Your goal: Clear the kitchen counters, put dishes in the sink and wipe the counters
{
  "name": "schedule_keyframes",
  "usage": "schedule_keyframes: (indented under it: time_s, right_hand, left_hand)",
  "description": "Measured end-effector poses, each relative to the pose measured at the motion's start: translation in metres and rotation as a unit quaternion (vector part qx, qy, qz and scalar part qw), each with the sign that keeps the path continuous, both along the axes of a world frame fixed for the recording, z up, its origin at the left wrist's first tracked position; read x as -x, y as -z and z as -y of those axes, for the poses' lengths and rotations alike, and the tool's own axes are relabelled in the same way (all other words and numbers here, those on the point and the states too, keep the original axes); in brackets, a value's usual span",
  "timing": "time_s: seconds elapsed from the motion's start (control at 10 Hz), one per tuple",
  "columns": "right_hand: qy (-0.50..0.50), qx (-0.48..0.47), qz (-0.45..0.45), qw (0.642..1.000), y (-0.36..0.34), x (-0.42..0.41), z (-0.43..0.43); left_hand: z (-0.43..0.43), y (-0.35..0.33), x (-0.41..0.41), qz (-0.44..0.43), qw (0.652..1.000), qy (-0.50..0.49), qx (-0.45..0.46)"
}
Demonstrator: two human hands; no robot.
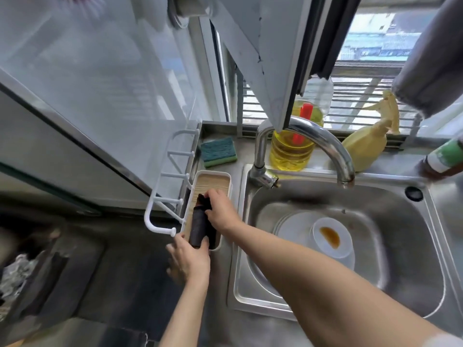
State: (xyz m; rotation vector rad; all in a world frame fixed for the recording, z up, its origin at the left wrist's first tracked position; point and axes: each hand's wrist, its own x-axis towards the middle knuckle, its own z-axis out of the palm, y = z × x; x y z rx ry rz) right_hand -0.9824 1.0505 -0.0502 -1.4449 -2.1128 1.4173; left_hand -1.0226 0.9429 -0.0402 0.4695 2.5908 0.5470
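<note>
Here, both hands work at a white rectangular plastic tray (pixel 200 175) with a beige ribbed insert, just left of the stainless steel sink (pixel 390 221). Left hand (pixel 188 259) grips the near end of a dark rolled cloth (pixel 198 227) lying in the tray; right hand (pixel 220 209) pinches its far end. In the sink basin: stacked white plates (pixel 293 226) with a white round bowl (pixel 330 237) holding brown sauce residue. Behind the tray, a green-and-teal scouring sponge (pixel 218 151). Behind the sink's chrome faucet (pixel 313 141), a yellow oil bottle (pixel 288 154).
</note>
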Motion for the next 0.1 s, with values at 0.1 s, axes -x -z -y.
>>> schedule_keyframes:
  time_s: [0.1]
  right_hand:
    - [0.03,-0.008,-0.024,0.999,-0.0177,-0.0049,0.0071]
  left_hand:
    - [0.0059,-0.0075,-0.002,-0.017,1.0,0.003,0.0]
